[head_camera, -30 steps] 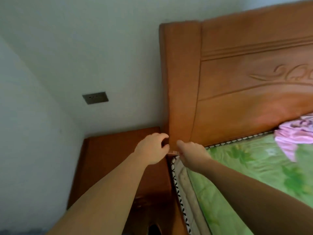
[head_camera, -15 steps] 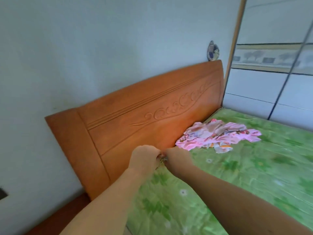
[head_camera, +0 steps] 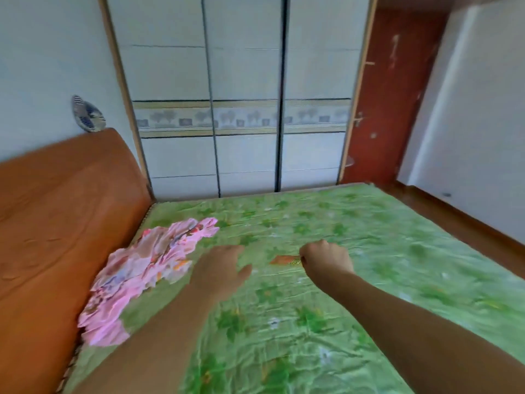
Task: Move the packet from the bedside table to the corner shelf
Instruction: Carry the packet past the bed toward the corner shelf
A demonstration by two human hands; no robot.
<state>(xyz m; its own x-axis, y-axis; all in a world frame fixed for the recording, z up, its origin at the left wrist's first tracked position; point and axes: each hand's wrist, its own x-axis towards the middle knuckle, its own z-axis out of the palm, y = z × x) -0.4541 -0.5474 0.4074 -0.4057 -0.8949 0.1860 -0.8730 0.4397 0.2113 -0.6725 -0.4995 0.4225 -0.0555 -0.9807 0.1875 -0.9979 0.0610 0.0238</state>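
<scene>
A small orange and gold packet (head_camera: 285, 260) sticks out to the left of my right hand (head_camera: 326, 260), which is closed in a fist on its end above the green bed. My left hand (head_camera: 220, 270) hovers a short way left of the packet, fingers loosely apart, holding nothing. A small rounded shelf (head_camera: 350, 161) juts out beside the white wardrobe near the red door, far across the bed. The bedside table is out of view.
The green floral bedsheet (head_camera: 326, 308) fills the lower view. A crumpled pink cloth (head_camera: 142, 268) lies by the wooden headboard (head_camera: 56, 223) at left. A white sliding wardrobe (head_camera: 238, 95) stands behind the bed, a red door (head_camera: 389, 95) to its right.
The view has swung right from the bedside table and headboard to the wardrobe and door. My hands have separated; the left let go and the right keeps the packet.
</scene>
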